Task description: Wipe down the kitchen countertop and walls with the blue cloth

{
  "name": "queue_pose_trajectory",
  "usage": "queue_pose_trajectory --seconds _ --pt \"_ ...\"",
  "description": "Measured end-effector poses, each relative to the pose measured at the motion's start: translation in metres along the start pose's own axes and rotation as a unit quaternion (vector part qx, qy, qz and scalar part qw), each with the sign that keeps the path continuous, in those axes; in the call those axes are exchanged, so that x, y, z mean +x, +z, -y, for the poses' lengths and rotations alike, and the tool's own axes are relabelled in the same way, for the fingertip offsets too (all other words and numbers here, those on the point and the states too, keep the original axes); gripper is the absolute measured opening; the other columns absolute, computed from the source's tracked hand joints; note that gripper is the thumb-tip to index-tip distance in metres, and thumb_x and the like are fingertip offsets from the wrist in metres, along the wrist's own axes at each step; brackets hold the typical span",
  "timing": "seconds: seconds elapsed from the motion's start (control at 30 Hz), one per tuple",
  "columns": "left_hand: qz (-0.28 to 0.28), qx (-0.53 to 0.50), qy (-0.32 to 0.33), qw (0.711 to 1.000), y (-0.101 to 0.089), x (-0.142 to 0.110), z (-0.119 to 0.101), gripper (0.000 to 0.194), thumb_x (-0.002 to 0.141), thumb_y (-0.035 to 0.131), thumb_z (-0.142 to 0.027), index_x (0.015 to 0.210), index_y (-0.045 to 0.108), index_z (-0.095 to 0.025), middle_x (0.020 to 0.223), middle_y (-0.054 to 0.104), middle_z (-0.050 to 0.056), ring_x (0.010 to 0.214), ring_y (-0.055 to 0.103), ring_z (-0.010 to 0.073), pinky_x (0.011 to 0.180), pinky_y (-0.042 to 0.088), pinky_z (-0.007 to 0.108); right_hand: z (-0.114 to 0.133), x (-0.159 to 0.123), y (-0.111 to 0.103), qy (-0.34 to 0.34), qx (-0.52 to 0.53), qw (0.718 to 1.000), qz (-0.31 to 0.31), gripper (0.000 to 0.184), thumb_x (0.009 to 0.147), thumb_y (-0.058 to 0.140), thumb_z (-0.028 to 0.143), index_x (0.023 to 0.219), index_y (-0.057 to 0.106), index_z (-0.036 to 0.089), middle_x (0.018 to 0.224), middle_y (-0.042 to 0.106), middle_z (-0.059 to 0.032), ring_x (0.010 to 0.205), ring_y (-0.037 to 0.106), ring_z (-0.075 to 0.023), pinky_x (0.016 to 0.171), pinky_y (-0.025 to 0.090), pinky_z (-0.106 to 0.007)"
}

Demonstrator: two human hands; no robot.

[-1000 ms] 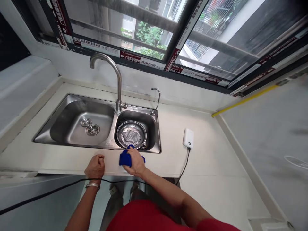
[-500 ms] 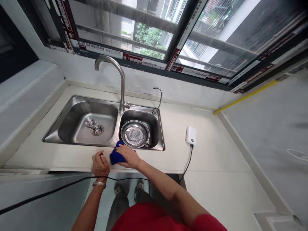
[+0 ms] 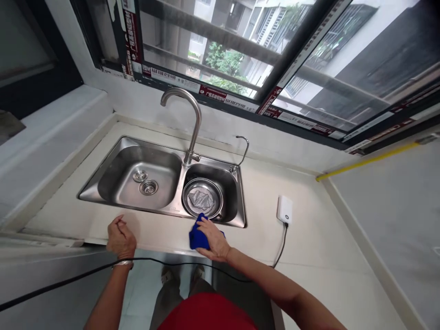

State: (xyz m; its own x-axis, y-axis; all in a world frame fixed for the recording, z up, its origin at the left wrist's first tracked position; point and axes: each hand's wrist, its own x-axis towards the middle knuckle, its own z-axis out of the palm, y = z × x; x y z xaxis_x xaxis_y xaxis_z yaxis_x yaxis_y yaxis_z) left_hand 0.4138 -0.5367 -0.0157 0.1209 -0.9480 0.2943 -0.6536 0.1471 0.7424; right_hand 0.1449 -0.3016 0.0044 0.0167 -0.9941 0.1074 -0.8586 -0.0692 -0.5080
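My right hand [image 3: 213,238] presses a blue cloth [image 3: 196,237] onto the cream countertop [image 3: 158,225], just in front of the sink's smaller bowl. Its fingers lie over the cloth, which bunches out at the left and a little at the right. Further left, my left hand [image 3: 121,237] rests at the counter's front edge with its fingers curled in, and nothing shows in it. Behind both hands is the steel double sink [image 3: 177,192]. A round steel strainer basket [image 3: 202,198] stands in the right bowl with a crumpled grey piece inside.
A tall curved faucet [image 3: 195,128] and a thin small tap [image 3: 245,149] rise behind the sink. To the right lies a white power bank [image 3: 284,209] with a black cable [image 3: 165,263] that runs across in front of me. A yellow pipe [image 3: 367,161] follows the right wall.
My right hand has slid the blue cloth to the right along the counter's front strip. My left hand has shifted left, away from the cloth. The camera view has turned slightly.
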Motion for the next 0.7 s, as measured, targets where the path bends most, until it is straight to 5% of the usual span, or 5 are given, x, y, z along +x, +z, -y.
queue_pose_trajectory --seconds 0.23,0.43,0.53,0.7 --pt "-0.034 -0.013 -0.008 0.999 -0.005 -0.01 -0.005 0.049 0.102 0.024 -0.041 0.12 0.06 -0.013 0.101 0.063 0.012 0.095 0.059 0.0248 0.08 0.045 0.036 0.066 0.14 0.064 -0.038 0.032 0.998 0.028 0.077 0.084 0.07 0.051 0.145 0.041 0.014 0.152 0.048 -0.0183 0.151 0.031 -0.034 0.125 0.027 -0.058" --pt "-0.046 0.0 0.006 0.999 -0.005 -0.006 -0.002 0.055 0.101 0.023 -0.047 0.116 0.061 -0.01 0.106 0.062 0.017 0.1 0.057 0.0286 0.086 0.046 0.042 0.099 0.237 0.08 -0.029 0.038 0.995 0.083 0.068 0.087 0.069 0.049 0.141 0.042 0.017 0.138 0.058 -0.0155 0.13 0.054 -0.029 0.112 0.044 -0.048" --pt "-0.026 0.012 0.024 0.999 -0.006 -0.003 -0.001 0.055 0.1 0.024 -0.046 0.117 0.062 -0.009 0.104 0.061 0.017 0.1 0.056 0.0301 0.086 0.046 0.043 0.099 0.244 0.078 -0.005 0.046 0.996 0.08 0.061 0.09 0.067 0.047 0.139 0.043 0.019 0.133 0.062 -0.0122 0.122 0.06 -0.0264 0.107 0.048 -0.043" --pt "0.004 0.027 0.028 0.999 -0.007 0.0 -0.003 0.052 0.101 0.025 -0.043 0.114 0.064 -0.012 0.1 0.061 0.015 0.098 0.056 0.0301 0.081 0.044 0.043 0.067 0.183 0.059 0.005 0.051 0.998 0.042 0.062 0.088 0.069 0.048 0.137 0.045 0.018 0.133 0.062 -0.0135 0.123 0.06 -0.027 0.107 0.048 -0.042"
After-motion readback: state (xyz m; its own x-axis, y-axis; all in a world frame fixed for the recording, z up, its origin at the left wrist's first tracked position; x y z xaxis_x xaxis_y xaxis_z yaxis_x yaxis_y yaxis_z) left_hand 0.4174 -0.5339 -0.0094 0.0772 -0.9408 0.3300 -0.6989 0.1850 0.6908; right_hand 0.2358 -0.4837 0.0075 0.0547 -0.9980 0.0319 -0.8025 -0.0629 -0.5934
